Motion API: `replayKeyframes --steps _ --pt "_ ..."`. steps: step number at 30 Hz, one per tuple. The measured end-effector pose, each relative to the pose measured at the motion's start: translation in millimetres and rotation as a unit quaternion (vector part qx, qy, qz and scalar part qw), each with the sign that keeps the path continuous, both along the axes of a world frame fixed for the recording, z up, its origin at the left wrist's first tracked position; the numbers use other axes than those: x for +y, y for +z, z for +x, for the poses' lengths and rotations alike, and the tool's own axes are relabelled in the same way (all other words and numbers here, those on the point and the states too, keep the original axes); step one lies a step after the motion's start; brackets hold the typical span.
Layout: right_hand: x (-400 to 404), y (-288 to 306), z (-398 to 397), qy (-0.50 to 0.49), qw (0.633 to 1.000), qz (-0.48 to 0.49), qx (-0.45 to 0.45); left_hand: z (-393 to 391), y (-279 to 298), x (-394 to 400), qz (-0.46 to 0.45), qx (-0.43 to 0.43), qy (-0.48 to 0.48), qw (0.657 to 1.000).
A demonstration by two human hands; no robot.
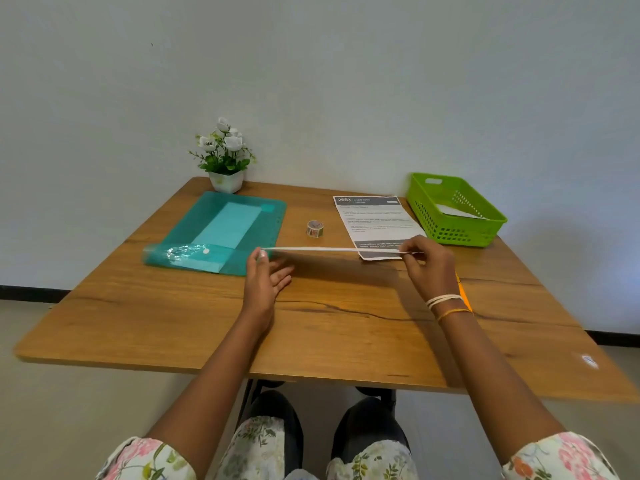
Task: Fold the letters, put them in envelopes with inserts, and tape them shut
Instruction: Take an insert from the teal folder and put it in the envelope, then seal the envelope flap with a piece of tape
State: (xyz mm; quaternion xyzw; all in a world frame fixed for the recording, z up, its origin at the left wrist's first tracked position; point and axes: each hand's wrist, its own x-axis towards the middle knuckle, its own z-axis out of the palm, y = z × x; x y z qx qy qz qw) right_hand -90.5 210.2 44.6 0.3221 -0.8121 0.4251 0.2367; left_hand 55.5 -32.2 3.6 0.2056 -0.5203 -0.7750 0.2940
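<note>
A white sheet [329, 250] hangs edge-on above the middle of the table, so it shows only as a thin white line. My left hand [266, 275] pinches its left end between thumb and fingers. My right hand [427, 263] pinches its right end. A printed letter [375, 220] lies flat on the table behind my right hand. A small roll of tape [315, 228] stands between the letter and a teal plastic folder [221, 233], which holds pale envelopes or paper.
A green plastic basket [485, 225] with white paper in it sits at the back right corner. A potted white flower [225, 157] stands at the back left by the wall. An orange object [463, 293] lies partly hidden behind my right wrist.
</note>
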Motion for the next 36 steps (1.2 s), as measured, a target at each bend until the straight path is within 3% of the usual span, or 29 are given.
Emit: replayKeyframes --steps 4,7,9,12,15,17,22,29,36 --pt "19 -20 0 -0.008 0.998 0.042 -0.036 -3 -1 -2 0.030 -0.013 0.015 0.999" --pt "29 -33 3 -0.021 0.992 0.098 -0.079 -2 -4 3 -0.104 -0.081 0.022 0.991" --pt "33 -39 3 -0.034 0.982 0.148 -0.113 1 -4 10 -0.252 -0.147 0.039 0.956" --pt "37 -44 4 -0.059 0.972 0.172 -0.149 4 -4 25 -0.434 -0.206 0.071 0.874" --pt "34 -43 7 -0.104 0.968 0.157 -0.167 7 -9 32 -0.541 -0.252 0.089 0.797" --pt "30 -41 10 -0.137 0.963 0.152 -0.177 7 -12 32 -0.563 -0.268 0.095 0.776" --pt "6 -34 16 -0.182 0.958 0.157 -0.158 2 -5 29 -0.566 -0.255 0.127 0.774" --pt "-60 -29 19 -0.105 0.970 0.155 -0.155 -44 11 3 -0.501 -0.244 0.071 0.828" --pt "-127 -22 1 -0.031 0.975 0.168 -0.144 -66 -3 -13 -0.510 -0.239 0.065 0.824"
